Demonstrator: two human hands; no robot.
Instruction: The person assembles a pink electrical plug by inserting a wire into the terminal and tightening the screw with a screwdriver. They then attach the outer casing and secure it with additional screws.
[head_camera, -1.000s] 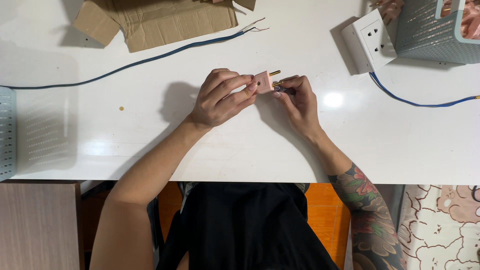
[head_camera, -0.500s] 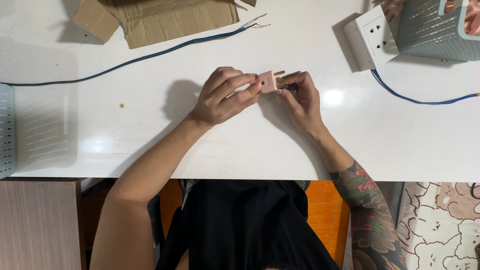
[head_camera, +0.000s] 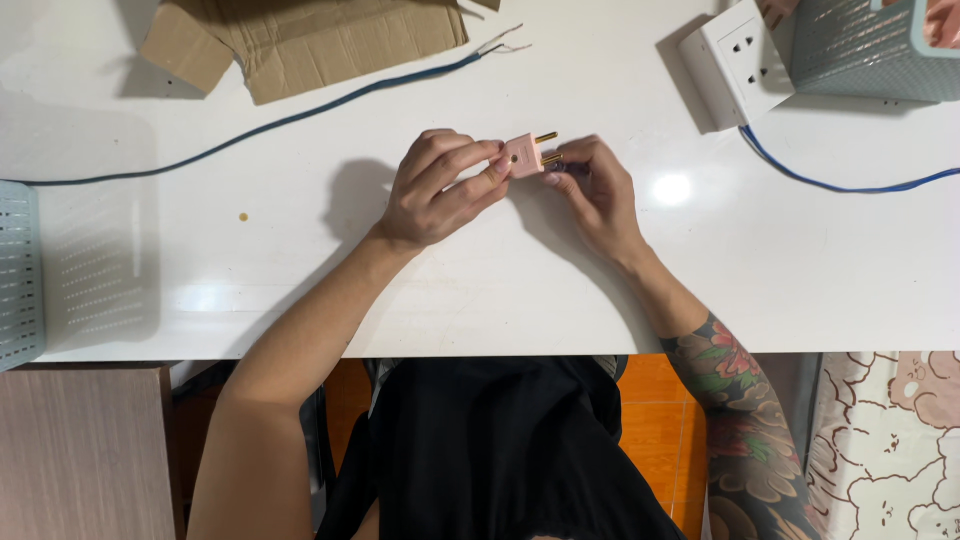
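The plug (head_camera: 524, 155) sits a little higher on the table (head_camera: 480, 280) than a second ago, and its two brass pins now point up and to the right, clear of the fingers; before, they lay closer to the right hand's fingertips. Both hands have kept their places over the middle of the table.

The left hand (head_camera: 440, 190) grasps the pink plug between thumb and fingers, holding it just above the tabletop. The right hand (head_camera: 592, 190) has its fingertips pinched at the plug's pin end, touching it; something small and dark shows between those fingers, too small to identify.

A dark cable (head_camera: 270, 122) runs from the left edge across the table, ending in bare split wires near the cardboard (head_camera: 300, 40) at the top. A white socket (head_camera: 745, 62) lies at the upper right, with a blue cable (head_camera: 840, 185) leading from it to the right edge.

Just beside the socket stands a grey-green perforated basket (head_camera: 860, 50); something pink shows at its top corner, otherwise its contents cannot be seen. A second perforated basket (head_camera: 20, 270) is cut off at the left edge, contents hidden.
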